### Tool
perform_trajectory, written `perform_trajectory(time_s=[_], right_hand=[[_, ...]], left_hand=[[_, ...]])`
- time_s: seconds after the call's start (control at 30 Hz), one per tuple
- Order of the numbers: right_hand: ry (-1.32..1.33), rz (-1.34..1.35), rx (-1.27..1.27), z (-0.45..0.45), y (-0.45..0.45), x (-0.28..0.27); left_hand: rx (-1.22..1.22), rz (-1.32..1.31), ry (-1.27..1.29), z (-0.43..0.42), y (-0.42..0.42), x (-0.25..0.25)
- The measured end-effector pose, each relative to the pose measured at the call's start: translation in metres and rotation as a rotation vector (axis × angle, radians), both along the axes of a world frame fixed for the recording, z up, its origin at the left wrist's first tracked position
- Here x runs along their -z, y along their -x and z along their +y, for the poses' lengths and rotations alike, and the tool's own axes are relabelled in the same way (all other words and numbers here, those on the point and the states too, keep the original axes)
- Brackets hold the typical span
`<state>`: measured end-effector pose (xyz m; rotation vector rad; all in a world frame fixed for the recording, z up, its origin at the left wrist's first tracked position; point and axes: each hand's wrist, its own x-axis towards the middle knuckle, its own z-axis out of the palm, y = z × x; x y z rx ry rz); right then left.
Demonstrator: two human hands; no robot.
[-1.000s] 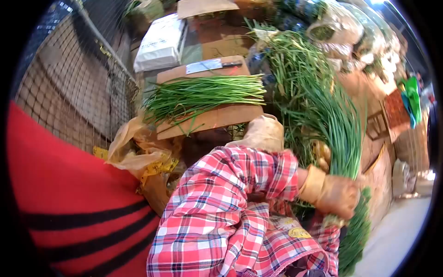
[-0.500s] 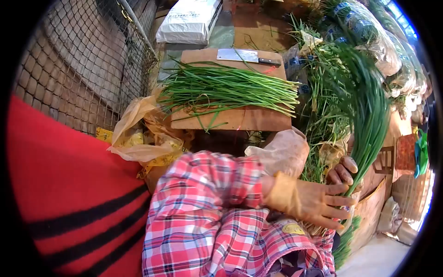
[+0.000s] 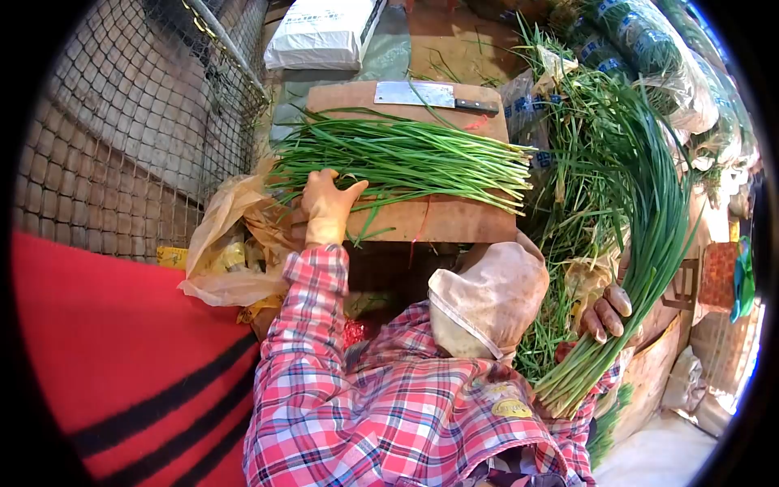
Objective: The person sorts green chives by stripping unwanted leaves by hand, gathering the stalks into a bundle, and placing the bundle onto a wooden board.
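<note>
A pile of long green garlic chives (image 3: pixel 406 154) lies across a wooden cutting board (image 3: pixel 462 223), its pale cut ends to the right. My left hand (image 3: pixel 326 201), in an orange-tan glove, touches the near edge of the pile at its left, with thumb and fingers apart. On the right, my right hand (image 3: pixel 607 315) is wrapped round a big bunch of chives (image 3: pixel 653 219). The leaves of that bunch arch upward and its stem ends point down and left. A cleaver (image 3: pixel 415 94) with a black handle lies at the back of the board.
A crumpled translucent plastic bag (image 3: pixel 219 235) sits left of the board, beside wire mesh (image 3: pixel 122 122). Loose greens (image 3: pixel 580 154) heap up on the right, below plastic-wrapped bundles (image 3: pixel 649 49). A white sack (image 3: pixel 324 34) lies behind the board. A stained pale cloth (image 3: pixel 487 296) is in front.
My left hand has left the bunch in my right hand and moved left to the pile on the board. The held bunch now shows its stem ends lower down.
</note>
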<state>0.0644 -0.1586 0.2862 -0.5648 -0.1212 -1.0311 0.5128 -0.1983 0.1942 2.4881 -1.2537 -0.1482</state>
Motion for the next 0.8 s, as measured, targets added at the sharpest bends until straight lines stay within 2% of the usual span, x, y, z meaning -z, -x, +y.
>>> perform_trajectory(time_s=[0.1, 0.17, 0.23, 0.27, 0.3, 0.37, 0.47, 0.53, 0.6, 0.63, 0.67, 0.7, 0.77, 0.8], right_hand=[[-0.096, -0.068, -0.026, 0.002, -0.005, -0.005], [-0.092, -0.07, -0.07, 0.001, 0.011, 0.008], [-0.08, -0.059, -0.063, 0.002, 0.017, 0.011], [-0.074, -0.051, -0.059, 0.002, 0.016, 0.008], [-0.069, -0.044, -0.055, 0.001, 0.019, 0.008], [-0.055, -0.023, -0.056, 0.0, 0.023, 0.007], [-0.007, 0.016, -0.062, -0.008, 0.027, 0.003], [0.038, 0.047, -0.08, -0.02, 0.026, -0.004], [0.088, 0.077, -0.094, -0.042, 0.02, -0.018], [0.122, 0.093, -0.104, -0.055, 0.013, -0.028], [0.161, 0.119, -0.117, -0.07, 0.005, -0.038], [0.195, 0.149, -0.13, -0.084, -0.004, -0.049], [0.181, 0.265, -0.145, -0.107, -0.032, -0.08], [0.236, 0.276, -0.239, -0.127, -0.035, -0.078]], left_hand=[[0.0, 0.044, 0.027, -0.016, -0.014, 0.025], [0.074, 0.128, 0.26, -0.015, -0.028, 0.043], [-0.047, 0.629, 0.423, -0.009, -0.03, 0.029], [-0.27, 0.961, 0.382, -0.004, -0.035, 0.005], [-0.25, 1.105, 0.474, 0.007, -0.033, -0.016], [-0.285, 1.211, 0.655, 0.021, -0.038, -0.034], [-0.258, 1.144, 0.751, 0.049, -0.038, -0.074], [0.006, 1.011, 0.556, 0.069, -0.017, -0.103], [0.457, 1.114, 0.123, 0.086, 0.017, -0.082], [0.808, 0.756, -0.147, 0.099, 0.032, -0.065], [1.033, 0.296, -0.563, 0.106, 0.051, -0.057], [1.141, 0.14, -0.763, 0.101, 0.07, -0.079], [1.073, 0.196, -0.418, 0.105, 0.074, -0.062], [1.032, 0.411, -0.302, 0.096, 0.079, -0.074]])
